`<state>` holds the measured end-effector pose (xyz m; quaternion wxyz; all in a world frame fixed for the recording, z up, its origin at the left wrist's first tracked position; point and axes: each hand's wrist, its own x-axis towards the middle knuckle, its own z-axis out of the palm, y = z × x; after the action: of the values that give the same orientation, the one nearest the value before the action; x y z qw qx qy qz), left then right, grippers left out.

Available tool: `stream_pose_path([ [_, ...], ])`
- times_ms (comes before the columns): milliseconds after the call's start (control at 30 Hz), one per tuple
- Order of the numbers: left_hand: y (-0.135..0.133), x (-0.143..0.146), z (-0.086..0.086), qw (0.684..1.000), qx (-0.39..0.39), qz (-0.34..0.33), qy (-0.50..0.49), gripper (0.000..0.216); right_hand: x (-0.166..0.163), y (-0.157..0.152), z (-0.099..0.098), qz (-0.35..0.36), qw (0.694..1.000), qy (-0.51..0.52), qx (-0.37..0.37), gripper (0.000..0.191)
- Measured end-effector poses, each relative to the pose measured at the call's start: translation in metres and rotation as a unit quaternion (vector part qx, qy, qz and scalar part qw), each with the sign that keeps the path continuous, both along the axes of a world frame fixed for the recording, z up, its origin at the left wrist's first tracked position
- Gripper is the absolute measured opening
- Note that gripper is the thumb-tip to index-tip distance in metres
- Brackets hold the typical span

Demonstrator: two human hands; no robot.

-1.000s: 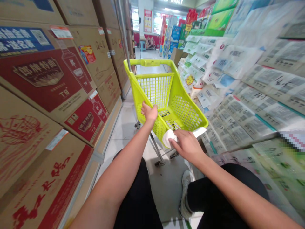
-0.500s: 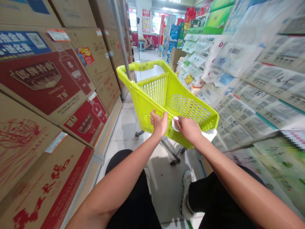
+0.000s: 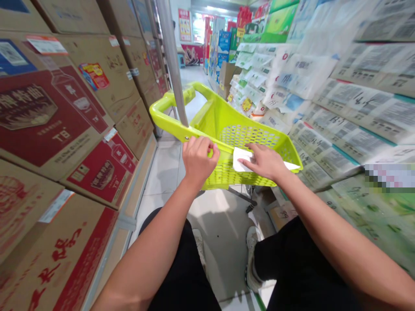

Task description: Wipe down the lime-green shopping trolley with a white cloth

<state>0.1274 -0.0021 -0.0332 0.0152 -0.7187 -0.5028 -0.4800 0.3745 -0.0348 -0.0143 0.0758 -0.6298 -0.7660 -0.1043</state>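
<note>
A lime-green plastic shopping cart (image 3: 207, 113) stands before me, its handle end at far left and its perforated basket slanting right. My left hand (image 3: 199, 157) is closed with curled fingers at the near side rim, close to the handle end; its fingertips are partly hidden. My right hand (image 3: 265, 160) presses a white wipe (image 3: 240, 159) over the same rim, its thumb on the near side and its fingers reaching over the top. A second white patch (image 3: 292, 166) shows beyond the right wrist; whether it belongs to the wipe, I cannot tell.
Stacked cartons (image 3: 29, 112) line the left side. On the right are shelves of packaged tissues (image 3: 366, 103). A metal pole (image 3: 171, 60) comes down to the cart near its handle. The tiled floor (image 3: 220, 250) shows between my shoes, and the aisle runs on behind the cart.
My left hand has gone from open fingers to a closed shape and moved left along the rim. The right hand's fingers have stretched over the rim with the wipe. The cart appears turned and nearer.
</note>
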Motion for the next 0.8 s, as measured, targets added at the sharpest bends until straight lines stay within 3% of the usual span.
stream_pose_path([
  [100, 0.0, -0.001, 0.003, 0.995, 0.059, -0.045, 0.071, 0.017, 0.057, -0.017, -0.015, -0.028, 0.999, -0.035, -0.012, 0.079],
  [200, 0.003, 0.003, 0.002, 0.99, 0.06, -0.092, 0.087, 0.032, 0.103, -0.03, -0.028, -0.04, 0.998, -0.039, -0.006, 0.064],
  [300, 0.005, 0.01, 0.002, 0.992, 0.029, -0.107, 0.057, 0.038, 0.122, -0.038, -0.029, -0.026, 0.999, -0.014, 0.021, 0.057],
  [433, 0.003, 0.02, 0.001, 0.996, 0.028, -0.068, 0.05, 0.036, 0.1, -0.045, -0.019, 0.009, 0.998, -0.019, 0.054, 0.054],
  [600, 0.002, 0.026, -0.001, 0.998, 0.023, -0.043, 0.043, 0.037, 0.044, -0.067, -0.019, -0.048, 0.992, -0.09, 0.072, 0.05],
  [700, 0.005, 0.025, 0.0, 0.999, 0.01, -0.042, 0.031, 0.039, 0.025, -0.082, -0.025, -0.035, 0.992, -0.114, 0.045, 0.053],
  [800, 0.008, 0.021, 0.002, 0.999, 0.004, -0.038, 0.029, 0.04, 0.021, -0.084, -0.02, -0.005, 0.995, -0.089, 0.052, 0.068],
])
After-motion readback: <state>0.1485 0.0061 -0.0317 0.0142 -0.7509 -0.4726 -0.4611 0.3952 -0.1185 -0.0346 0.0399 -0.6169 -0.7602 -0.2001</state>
